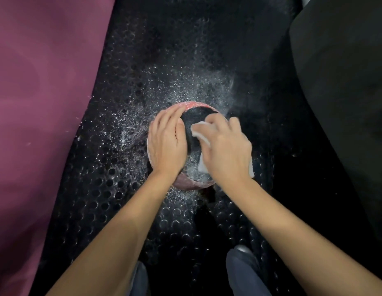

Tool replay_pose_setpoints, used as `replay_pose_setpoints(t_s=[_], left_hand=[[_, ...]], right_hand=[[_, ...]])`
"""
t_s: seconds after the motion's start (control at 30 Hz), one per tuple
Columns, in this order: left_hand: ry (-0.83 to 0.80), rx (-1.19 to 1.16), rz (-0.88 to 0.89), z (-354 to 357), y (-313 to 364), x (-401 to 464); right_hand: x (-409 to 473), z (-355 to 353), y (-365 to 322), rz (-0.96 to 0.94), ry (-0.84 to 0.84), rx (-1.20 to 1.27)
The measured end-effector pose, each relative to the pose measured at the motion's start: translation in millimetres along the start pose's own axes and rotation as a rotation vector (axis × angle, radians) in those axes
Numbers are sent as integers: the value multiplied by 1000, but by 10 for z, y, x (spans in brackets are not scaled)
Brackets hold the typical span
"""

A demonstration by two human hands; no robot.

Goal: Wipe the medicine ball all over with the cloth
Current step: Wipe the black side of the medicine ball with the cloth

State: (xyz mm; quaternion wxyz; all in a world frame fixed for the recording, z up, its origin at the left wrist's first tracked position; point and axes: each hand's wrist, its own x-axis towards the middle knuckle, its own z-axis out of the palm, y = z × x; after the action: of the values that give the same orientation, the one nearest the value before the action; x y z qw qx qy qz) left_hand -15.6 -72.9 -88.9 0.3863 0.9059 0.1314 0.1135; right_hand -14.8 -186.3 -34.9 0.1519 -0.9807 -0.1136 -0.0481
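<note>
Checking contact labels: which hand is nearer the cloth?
Right. The right hand presses the white cloth onto the medicine ball; the left hand rests flat on the ball's left side, clear of it.

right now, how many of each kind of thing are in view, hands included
round pink and black medicine ball: 1
white wiping cloth: 1
bare hands: 2, the left hand and the right hand
black studded rubber floor mat: 1
purple fabric sheet: 1
Total: 6

Dusty pink-and-black medicine ball (pixel 193 122) on studded mat, white cloth (pixel 201 133) pressed on top.
</note>
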Motion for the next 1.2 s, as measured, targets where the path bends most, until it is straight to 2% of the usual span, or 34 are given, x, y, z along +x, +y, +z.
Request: replay_pose_setpoints(t_s=[0.03, 0.07, 0.13, 0.2, 0.33, 0.47, 0.63, 0.77, 0.9, 1.07, 1.2], left_hand=[[-3, 3, 5, -13, -15, -5], [-10, 11, 6, -20, -19, -17], [-16, 33, 3, 15, 10, -41], [-6, 38, 1, 53, 51, -38], [-6, 36, 28, 25, 21, -19], [-18, 60, 26, 32, 59, -46], [-26, 67, 58, 21, 35, -52], [-37, 95, 70, 36, 81, -48], [-30, 90, 67, 23, 65, -49], [-44, 110, 73, 55, 107, -37], [-25, 74, 73, 37, 59, 3]], right_hand=[[10, -13, 29, -60, 7, -47], [94, -36, 102, -42, -31, -55], [327, -82, 259, 171, -85, 45], [344, -84, 244, 232, -105, 41], [165, -94, 26, -41, -122, -33], [490, -110, 213, 173, -150, -25], [240, -121, 97, -67, -152, -84], [499, -114, 147, 99, -161, -93], [323, -86, 65, -79, -151, -163], [510, -100, 111, 45, -175, -136], [149, -115, 49, -107, -86, -127]])
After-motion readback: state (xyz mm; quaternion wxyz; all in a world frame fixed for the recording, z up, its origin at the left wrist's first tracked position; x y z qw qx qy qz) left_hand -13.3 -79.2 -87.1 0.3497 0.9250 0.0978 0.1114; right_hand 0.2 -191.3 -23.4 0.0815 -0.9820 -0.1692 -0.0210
